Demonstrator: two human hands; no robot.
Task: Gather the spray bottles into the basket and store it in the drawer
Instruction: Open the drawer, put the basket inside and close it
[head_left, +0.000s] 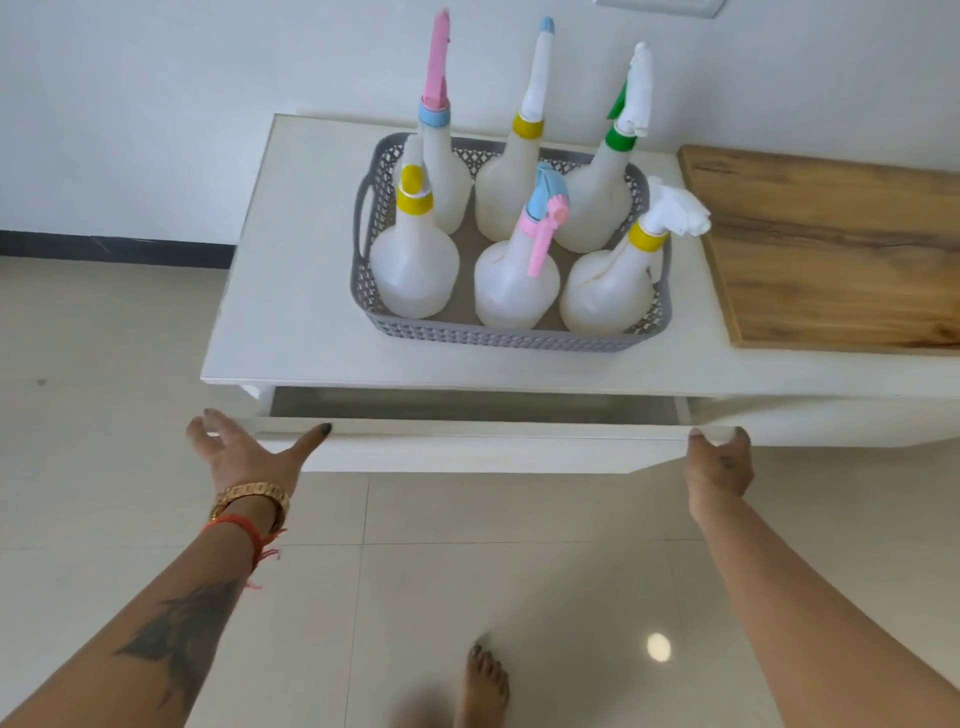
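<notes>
At the drawer front (467, 449), L hand (244, 457) has its grip spread, one fingertip on the top edge; R hand (719, 470) has its grip curled over the R corner. Drawer's slightly out under the desk (291, 312). On the desk, gray basket (498, 338) holds six spray bottles (517, 283), upright. Wood board (831, 249) just beside it, to the R.

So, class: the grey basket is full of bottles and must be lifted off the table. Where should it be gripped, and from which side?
Grip the grey basket with two hands, one at each short end, coming in from left and right. A cut-out handle shows in its left end wall; the right end's is hidden. The six spray bottles stand tall inside, so keep it level.
</notes>
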